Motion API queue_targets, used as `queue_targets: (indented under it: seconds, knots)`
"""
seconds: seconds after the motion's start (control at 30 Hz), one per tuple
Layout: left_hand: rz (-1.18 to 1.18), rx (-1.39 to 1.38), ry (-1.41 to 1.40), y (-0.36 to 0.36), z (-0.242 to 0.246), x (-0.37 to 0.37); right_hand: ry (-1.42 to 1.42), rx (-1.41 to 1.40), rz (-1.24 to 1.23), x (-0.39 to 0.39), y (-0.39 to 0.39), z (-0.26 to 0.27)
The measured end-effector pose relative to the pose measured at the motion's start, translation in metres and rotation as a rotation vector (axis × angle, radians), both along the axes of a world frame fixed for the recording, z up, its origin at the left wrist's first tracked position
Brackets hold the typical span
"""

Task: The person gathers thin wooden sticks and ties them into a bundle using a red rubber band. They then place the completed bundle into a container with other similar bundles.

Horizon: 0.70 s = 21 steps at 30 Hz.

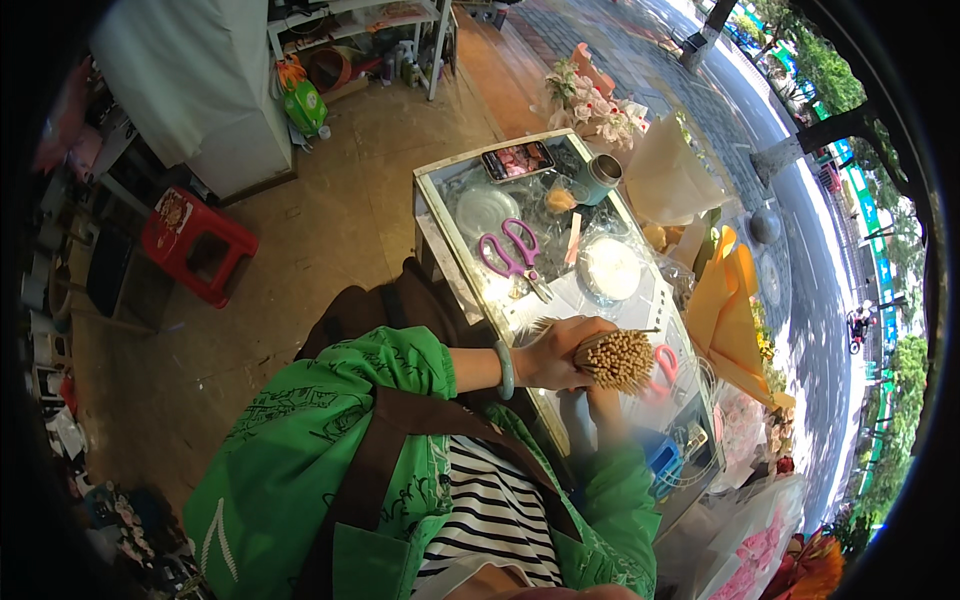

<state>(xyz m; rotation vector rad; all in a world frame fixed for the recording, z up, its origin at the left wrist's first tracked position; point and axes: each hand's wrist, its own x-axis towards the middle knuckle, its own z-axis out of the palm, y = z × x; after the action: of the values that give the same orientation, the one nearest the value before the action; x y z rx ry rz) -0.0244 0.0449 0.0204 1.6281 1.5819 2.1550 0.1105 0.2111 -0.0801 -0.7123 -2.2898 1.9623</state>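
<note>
My left hand (551, 356), with a pale green bangle at the wrist, is closed round a thick bundle of thin straw-coloured sticks (616, 361). Their blunt ends face up towards me, and finer tips show past the other side of the hand. My right hand (600, 401) comes in from below, against the underside of the bundle; its fingers are mostly hidden. Both hands are above a glass-topped table (450, 262). Purple-handled scissors (517, 259) lie beyond my left hand. Pink-handled scissors (663, 369) lie just right of the bundle.
On the table are a phone (517, 161), an open flask (600, 178), a wrapped white disc (611, 266) and a blue holder (663, 463). Wrapped bouquets (724, 315) crowd the table's right side. A red plastic stool (199, 244) stands on the floor at left.
</note>
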Motion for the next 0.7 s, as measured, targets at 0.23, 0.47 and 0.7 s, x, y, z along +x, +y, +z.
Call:
queue_targets:
  seconds: [0.23,0.47,0.7]
  knots:
    - [-0.083,-0.158,-0.126,-0.002,0.002,0.001,-0.075,-0.160,-0.069,-0.002,-0.003,0.013]
    - [-0.138,-0.254,-0.194,-0.001,-0.009,0.001,0.009,-0.121,0.015,-0.005,-0.009,0.021]
    - [-0.101,-0.175,-0.139,0.002,-0.008,-0.001,0.210,0.163,-0.054,-0.004,-0.005,0.067]
